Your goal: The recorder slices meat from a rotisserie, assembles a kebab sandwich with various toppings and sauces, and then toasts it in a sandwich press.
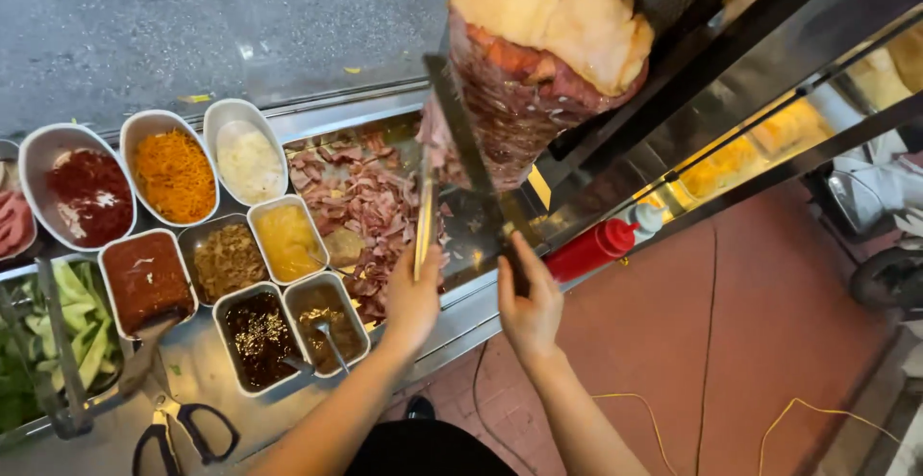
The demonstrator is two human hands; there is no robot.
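Steel counter (207, 365); hands (471, 298) hold long knife (466, 149) against layered meat (534, 62).

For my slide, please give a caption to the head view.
Right hand holds a long knife against the meat spit; left hand holds tongs over shaved meat.
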